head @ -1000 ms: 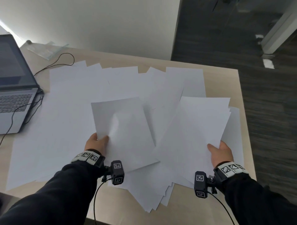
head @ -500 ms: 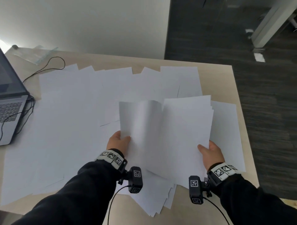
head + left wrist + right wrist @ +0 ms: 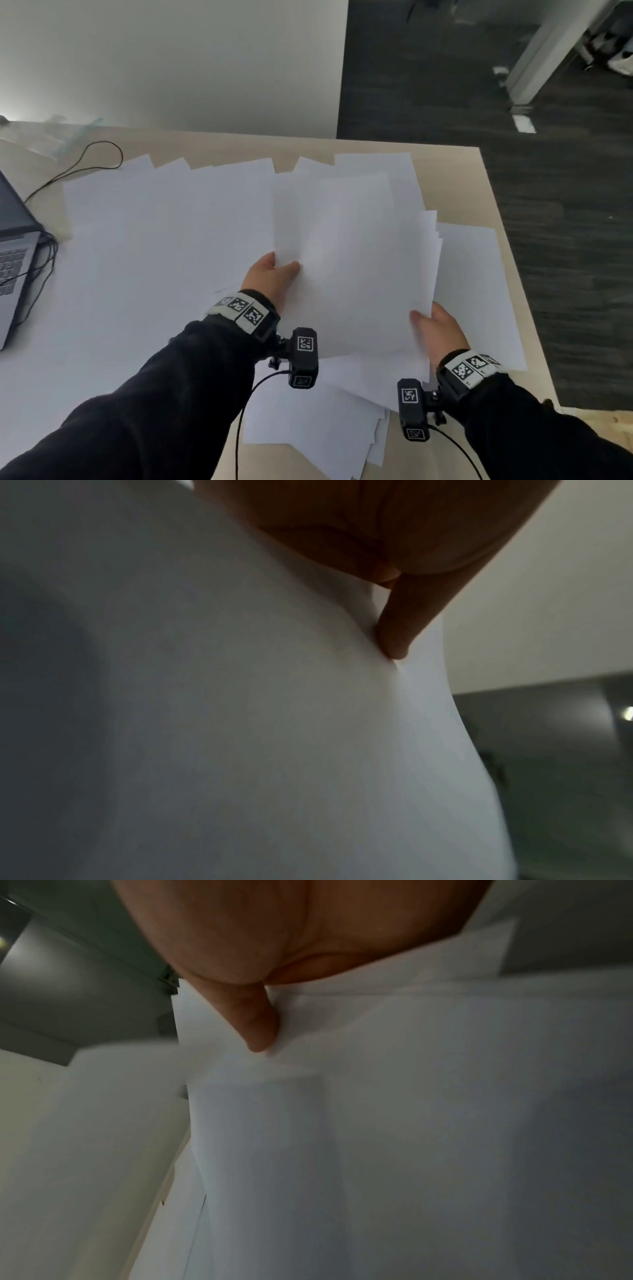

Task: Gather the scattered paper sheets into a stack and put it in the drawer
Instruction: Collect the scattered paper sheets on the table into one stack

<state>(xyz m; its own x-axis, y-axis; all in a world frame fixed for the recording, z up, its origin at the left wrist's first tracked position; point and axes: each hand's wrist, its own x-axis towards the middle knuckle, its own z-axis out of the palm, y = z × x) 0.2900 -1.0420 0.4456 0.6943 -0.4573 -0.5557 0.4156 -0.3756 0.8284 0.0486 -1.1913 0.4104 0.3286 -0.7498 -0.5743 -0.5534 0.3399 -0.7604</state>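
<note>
Fingers of my left hand (image 3: 270,279) pinch the near-left edge of the gathered sheets (image 3: 356,260), thumb on top; my right hand (image 3: 440,330) grips their near-right corner. Both hold them over scattered sheets (image 3: 154,246) covering the desk (image 3: 455,178).

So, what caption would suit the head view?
Both hands lift a paper bundle above scattered sheets.

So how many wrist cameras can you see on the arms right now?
2. One wrist camera hangs under the left hand, the other wrist camera under the right hand. Both hands grip the paper stack. None looks hidden.
</note>
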